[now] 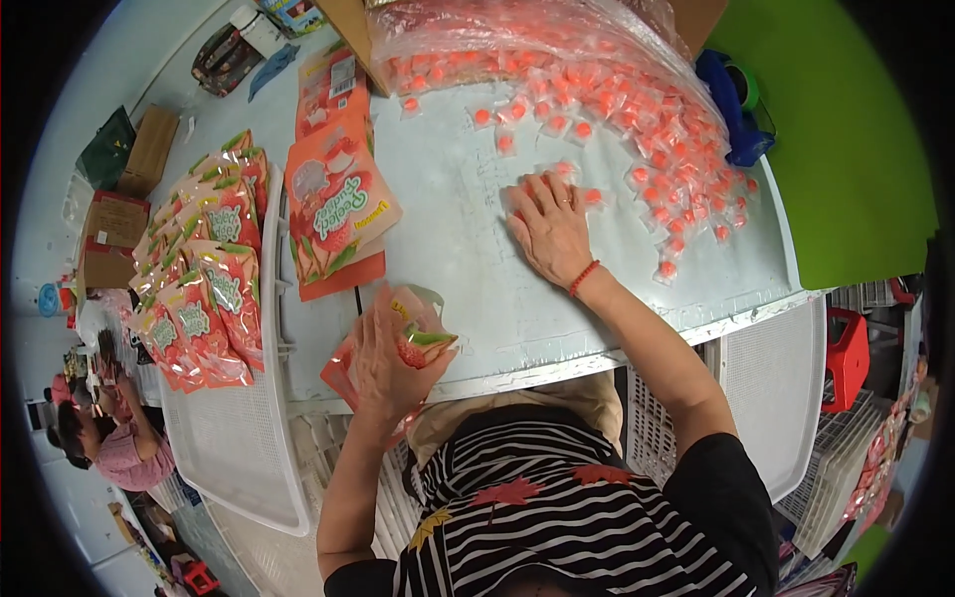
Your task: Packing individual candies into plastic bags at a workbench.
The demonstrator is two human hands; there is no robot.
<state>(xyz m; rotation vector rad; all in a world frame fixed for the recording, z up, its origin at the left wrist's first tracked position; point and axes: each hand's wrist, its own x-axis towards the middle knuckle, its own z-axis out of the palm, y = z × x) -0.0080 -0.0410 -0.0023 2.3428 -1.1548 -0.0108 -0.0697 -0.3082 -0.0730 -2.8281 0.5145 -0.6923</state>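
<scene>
At the table's front edge my left hand (380,366) is wrapped round a pink and red pouch (418,320), whose mouth stands apart at the top; its contents are hidden. My right hand (552,231), with a red bracelet at the wrist, lies palm down on the table with its fingers stretched. Under and beside those fingertips are a few clear-wrapped pink candies (594,197). The large heap of the same candies (637,119) spreads behind and to the right. A stack of flat pouches (343,199) lies beyond my left hand.
At the left, a white tray (234,453) bears several filled pouches (224,289). A plastic-lined carton (353,35) spills candies at the back. A blue tape dispenser (741,109) sits at the right edge. Red stool (846,360) at right; another person (129,443) at far left.
</scene>
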